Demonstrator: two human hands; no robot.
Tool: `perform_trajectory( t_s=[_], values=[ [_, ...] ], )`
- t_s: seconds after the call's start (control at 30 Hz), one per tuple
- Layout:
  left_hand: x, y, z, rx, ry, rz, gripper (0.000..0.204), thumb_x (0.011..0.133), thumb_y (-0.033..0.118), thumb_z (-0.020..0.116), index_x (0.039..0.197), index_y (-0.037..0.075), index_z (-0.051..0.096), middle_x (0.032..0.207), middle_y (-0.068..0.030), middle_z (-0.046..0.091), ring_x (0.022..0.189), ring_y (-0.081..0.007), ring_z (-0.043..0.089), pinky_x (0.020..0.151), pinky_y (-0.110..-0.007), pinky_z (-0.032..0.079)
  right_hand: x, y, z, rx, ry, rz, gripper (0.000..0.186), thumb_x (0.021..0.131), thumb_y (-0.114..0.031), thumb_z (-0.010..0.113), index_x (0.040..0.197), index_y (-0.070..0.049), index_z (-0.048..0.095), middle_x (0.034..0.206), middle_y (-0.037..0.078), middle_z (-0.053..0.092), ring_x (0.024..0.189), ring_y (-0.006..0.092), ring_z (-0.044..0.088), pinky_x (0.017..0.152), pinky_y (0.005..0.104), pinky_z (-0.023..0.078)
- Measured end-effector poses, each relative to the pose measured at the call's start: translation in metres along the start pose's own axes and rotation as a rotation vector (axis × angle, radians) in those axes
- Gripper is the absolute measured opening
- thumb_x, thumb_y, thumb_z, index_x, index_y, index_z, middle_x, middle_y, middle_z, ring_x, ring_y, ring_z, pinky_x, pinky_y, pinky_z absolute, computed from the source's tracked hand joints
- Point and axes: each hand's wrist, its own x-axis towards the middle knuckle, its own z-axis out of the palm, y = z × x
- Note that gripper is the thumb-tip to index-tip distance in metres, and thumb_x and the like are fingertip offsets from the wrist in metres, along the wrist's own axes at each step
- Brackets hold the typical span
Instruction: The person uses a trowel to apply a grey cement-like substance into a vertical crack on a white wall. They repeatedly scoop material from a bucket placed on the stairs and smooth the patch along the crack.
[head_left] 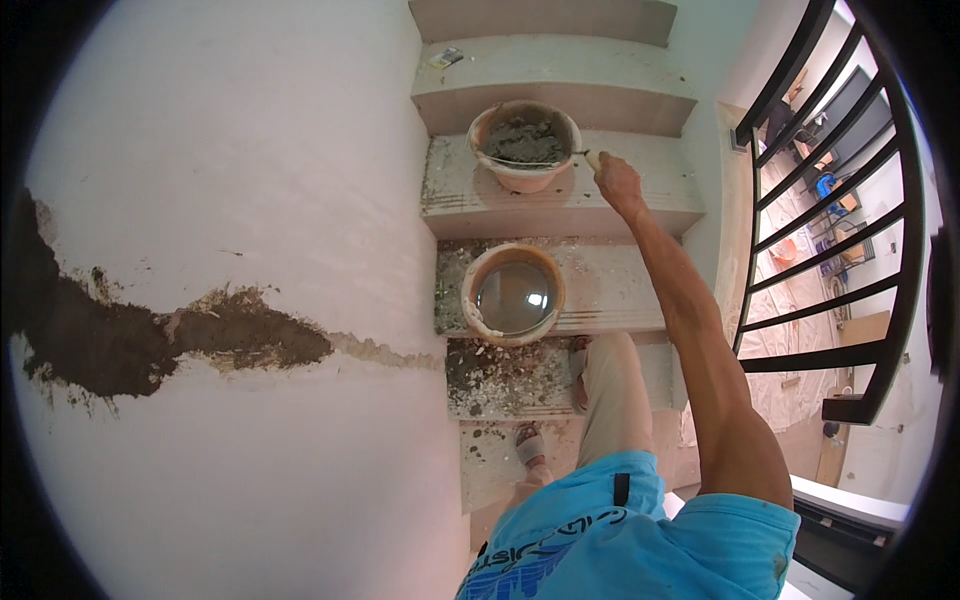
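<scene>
One dark patch spreads along the wall; the thin, rough pale end near the steps looks bare, so partway done, I judge. Right hand curled firmly round a pale-handled tool, just right of the mortar bucket, its tip at the rim. Left hand out of view.

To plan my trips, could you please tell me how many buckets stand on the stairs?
2: one bucket holding grey mix, by the right hand; another bucket holding liquid, one step below. Others may be hidden.
</scene>
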Motion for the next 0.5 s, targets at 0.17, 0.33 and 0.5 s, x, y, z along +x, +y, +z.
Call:
perform_trajectory(
  t_s=[0.17, 0.33, 0.5],
  values=[
    [-0.006, -0.012, 0.004, -0.106, -0.012, -0.065, 0.08, 0.1, 0.04, 0.064, 0.157, 0.001, 0.026, 0.162, -0.0222, 0.027, 0.128, -0.0331, 0.054, 0.105, -0.051, 0.047, 0.01, 0.017, 0.001, 0.051, 0.087, -0.121, 0.025, 0.09, -0.016, 0.06, 0.111, -0.003, 0.064, 0.091, 0.023, 0.071, 0.085, 0.0423, 0.07, 0.077, 0.0528, 0.055],
    [-0.002, -0.016, 0.001, 0.034, -0.039, 0.055, 0.078, 0.099, 0.041, 0.065, 0.156, 0.001, 0.03, 0.162, -0.0226, 0.027, 0.132, -0.0359, 0.05, 0.107, -0.052, 0.047, 0.011, 0.006, -0.01, 0.093, 0.084, -0.104, 0.023, 0.089, -0.015, 0.059, 0.107, -0.002, 0.067, 0.092, 0.023, 0.071, 0.086, 0.0413, 0.071, 0.077, 0.0528, 0.055],
    [-0.003, -0.007, 0.005, -0.062, -0.007, -0.042, 0.077, 0.099, 0.043, 0.065, 0.156, 0.002, 0.031, 0.162, -0.0216, 0.028, 0.136, -0.0372, 0.047, 0.108, -0.053, 0.046, 0.01, 0.003, -0.007, 0.12, 0.131, -0.08, 0.022, 0.087, -0.014, 0.06, 0.103, 0.0, 0.068, 0.091, 0.024, 0.072, 0.087, 0.0405, 0.071, 0.074, 0.052, 0.056]
  ],
)
